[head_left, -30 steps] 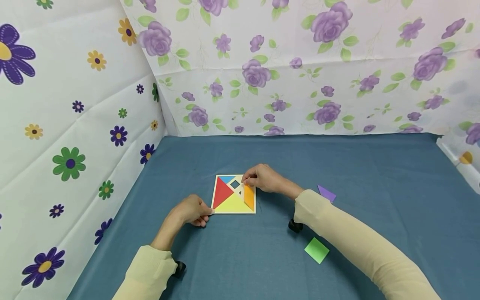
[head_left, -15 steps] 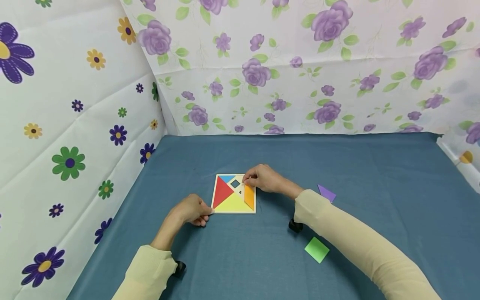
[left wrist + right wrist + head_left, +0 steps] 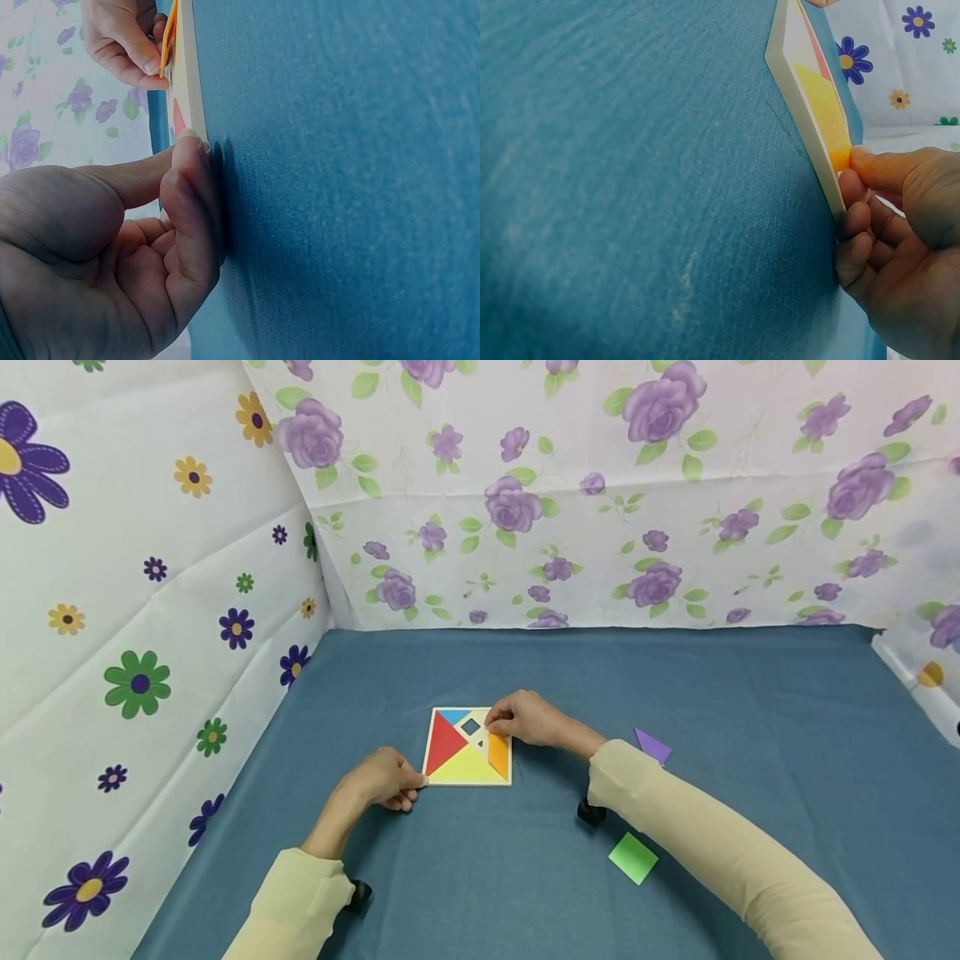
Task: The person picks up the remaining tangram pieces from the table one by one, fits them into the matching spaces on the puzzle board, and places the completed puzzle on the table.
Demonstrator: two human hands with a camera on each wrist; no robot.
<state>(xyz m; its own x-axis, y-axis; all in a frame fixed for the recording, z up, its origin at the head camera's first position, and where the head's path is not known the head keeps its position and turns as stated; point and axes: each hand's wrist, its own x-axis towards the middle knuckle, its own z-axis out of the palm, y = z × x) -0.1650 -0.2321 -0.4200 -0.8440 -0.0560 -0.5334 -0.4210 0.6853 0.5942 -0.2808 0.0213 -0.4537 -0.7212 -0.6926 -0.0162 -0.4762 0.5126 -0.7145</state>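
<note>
A square tangram board (image 3: 511, 783) lies flat on the cloth, with a red triangle (image 3: 444, 747), a yellow triangle (image 3: 467, 770) and a blue triangle (image 3: 452, 716) in it. My left hand (image 3: 384, 778) pinches its near left corner between thumb and fingers. At the board's right side, my right hand (image 3: 528, 717) pinches the upper end of an orange parallelogram piece (image 3: 498, 754). In the left wrist view the orange piece (image 3: 170, 37) looks slightly raised from the board. Square and small triangular holes show beside the right fingertips, which hide the board's far right corner.
A purple triangle (image 3: 653, 747) lies right of the board, partly behind the right sleeve. Nearer, a green square (image 3: 633, 858) rests on the blue cloth (image 3: 480, 877). Floral curtains (image 3: 570, 493) stand behind and at the left.
Both hands keep their places on the board and the orange piece. Only a very slight shift of the whole head view shows.
</note>
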